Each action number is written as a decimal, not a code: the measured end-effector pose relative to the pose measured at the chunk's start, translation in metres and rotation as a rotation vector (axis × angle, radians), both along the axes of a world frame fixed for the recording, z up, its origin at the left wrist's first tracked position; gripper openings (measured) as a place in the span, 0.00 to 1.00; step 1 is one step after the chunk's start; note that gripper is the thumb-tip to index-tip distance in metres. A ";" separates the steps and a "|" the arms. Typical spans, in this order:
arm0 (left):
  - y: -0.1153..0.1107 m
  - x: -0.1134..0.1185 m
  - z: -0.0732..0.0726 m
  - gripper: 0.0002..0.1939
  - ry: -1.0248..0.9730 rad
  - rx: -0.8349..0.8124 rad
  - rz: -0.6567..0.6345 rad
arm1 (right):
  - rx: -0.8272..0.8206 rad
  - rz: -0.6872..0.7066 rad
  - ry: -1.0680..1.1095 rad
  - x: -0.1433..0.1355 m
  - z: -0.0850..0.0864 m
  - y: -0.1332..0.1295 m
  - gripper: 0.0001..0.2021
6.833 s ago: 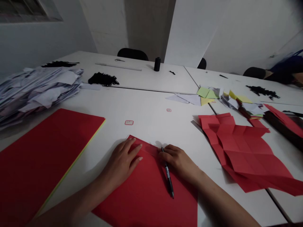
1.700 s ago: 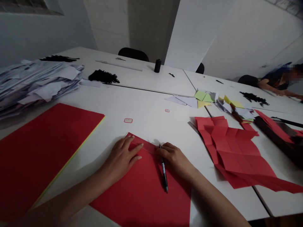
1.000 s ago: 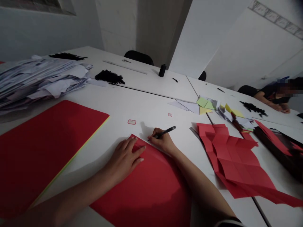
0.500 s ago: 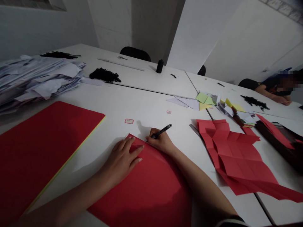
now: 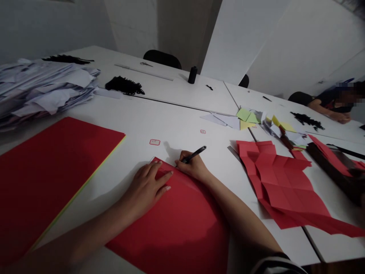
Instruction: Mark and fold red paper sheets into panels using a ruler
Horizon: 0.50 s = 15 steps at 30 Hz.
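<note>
A red sheet (image 5: 182,220) lies flat on a white table (image 5: 176,108), directly before the person. The left hand (image 5: 148,180) rests on its far left corner, fingers spread, apparently to keep it from sliding. The right hand (image 5: 195,166) pinches a black pen (image 5: 194,154) low, near its point, at the sheet's far edge, probably for control. Left lies a red-topped paper stack (image 5: 65,163); right, creased red paper (image 5: 288,175), both leaving elbow room

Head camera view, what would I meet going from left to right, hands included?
Untidy pile of white papers → left hand, spread over a smooth, flat red paper sheet → right hand, holding a slim black pen → large red paper sheet with fold creases.
</note>
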<state>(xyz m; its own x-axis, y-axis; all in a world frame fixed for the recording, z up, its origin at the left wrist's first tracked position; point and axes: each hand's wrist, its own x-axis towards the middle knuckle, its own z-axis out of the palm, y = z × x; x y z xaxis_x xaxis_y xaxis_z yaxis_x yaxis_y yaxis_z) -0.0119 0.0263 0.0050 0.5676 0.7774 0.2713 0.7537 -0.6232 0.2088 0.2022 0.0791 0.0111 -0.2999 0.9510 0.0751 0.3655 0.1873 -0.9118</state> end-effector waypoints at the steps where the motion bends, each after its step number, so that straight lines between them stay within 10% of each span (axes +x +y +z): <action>1: 0.000 0.000 0.000 0.19 -0.003 -0.010 0.002 | -0.001 -0.001 -0.001 0.000 0.000 0.000 0.11; 9: 0.001 -0.001 0.001 0.19 -0.004 -0.010 -0.001 | -0.038 -0.030 0.063 -0.004 -0.003 0.002 0.12; 15: 0.002 -0.004 -0.005 0.19 -0.046 0.000 -0.001 | 0.088 -0.155 0.323 0.029 0.067 -0.015 0.15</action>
